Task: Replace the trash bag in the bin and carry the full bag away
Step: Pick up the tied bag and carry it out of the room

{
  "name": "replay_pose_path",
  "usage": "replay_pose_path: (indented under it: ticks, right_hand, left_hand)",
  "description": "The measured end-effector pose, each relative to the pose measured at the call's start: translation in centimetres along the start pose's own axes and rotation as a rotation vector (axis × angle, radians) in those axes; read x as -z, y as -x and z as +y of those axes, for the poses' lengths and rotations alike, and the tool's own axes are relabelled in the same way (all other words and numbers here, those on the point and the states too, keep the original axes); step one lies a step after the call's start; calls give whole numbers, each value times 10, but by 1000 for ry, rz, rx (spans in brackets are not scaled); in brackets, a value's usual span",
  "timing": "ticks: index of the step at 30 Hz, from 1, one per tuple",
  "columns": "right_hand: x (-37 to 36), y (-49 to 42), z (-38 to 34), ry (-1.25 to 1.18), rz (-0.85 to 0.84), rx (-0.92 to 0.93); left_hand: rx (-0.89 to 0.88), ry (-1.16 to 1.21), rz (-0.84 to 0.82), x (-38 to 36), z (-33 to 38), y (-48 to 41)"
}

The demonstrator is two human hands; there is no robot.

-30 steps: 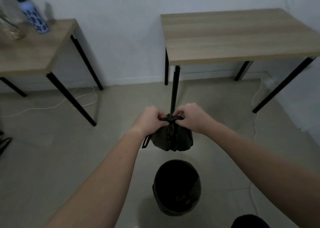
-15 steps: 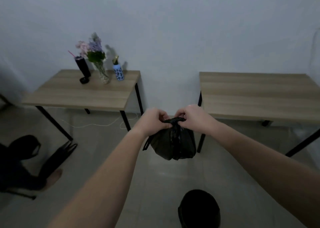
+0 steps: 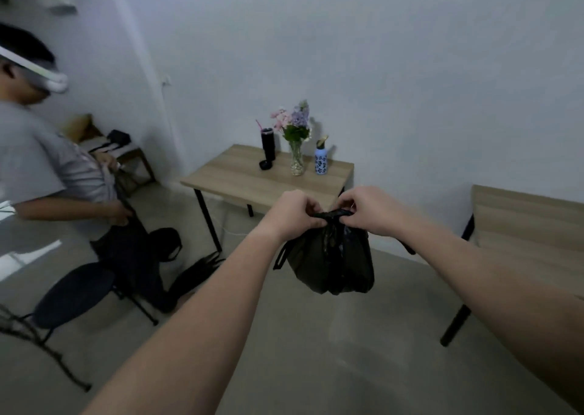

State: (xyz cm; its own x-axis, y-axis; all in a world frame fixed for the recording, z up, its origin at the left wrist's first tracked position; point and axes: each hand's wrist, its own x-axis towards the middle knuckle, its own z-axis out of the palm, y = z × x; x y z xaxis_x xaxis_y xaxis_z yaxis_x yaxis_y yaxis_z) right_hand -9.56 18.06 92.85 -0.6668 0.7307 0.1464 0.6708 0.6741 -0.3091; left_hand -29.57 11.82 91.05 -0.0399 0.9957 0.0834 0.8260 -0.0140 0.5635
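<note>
The left hand (image 3: 292, 214) and right hand (image 3: 366, 211) are both clenched on the gathered neck of the black trash bag (image 3: 335, 256), knuckles nearly touching, fingers curled round the twisted plastic between them. The full bag hangs in the air below the hands, above the grey floor (image 3: 300, 335), with a loose tie strip (image 3: 279, 258) dangling at its left side. Behind the hands stands a wooden bench (image 3: 234, 177) on black legs. It carries a black tumbler (image 3: 268, 144) with a pink straw, a black lid (image 3: 264, 165) just beside it, a glass vase of flowers (image 3: 297, 158) and a blue bottle (image 3: 321, 162) (its dark print is too small to read as writing). A second bench (image 3: 531, 218) stands to the right. At far left another person (image 3: 47, 168) in a grey shirt bends over by a dark stool (image 3: 72, 291).
</note>
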Motion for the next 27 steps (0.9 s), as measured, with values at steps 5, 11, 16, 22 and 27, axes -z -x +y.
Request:
replay_pose_path:
  ticks: [5,11,16,22,27]
  right_hand:
    - [-23,-47,-48,1,-80,137]
    - [-46,-107,-105,-38,-144,350]
    - [-69,-164,-153,-70,-201,523]
    - [-87,-215,-227,-109,-281,741]
    - [-103,-229,-308,-126,-313,953]
  left_hand:
    - [92,-30,50,39,-49,28]
    - [276,-35,150,82,-99,60]
    - [408,-93,252,118,-137,82]
    - [584,-106,395,155,-166,127]
    - [730,-80,552,179,-185,188]
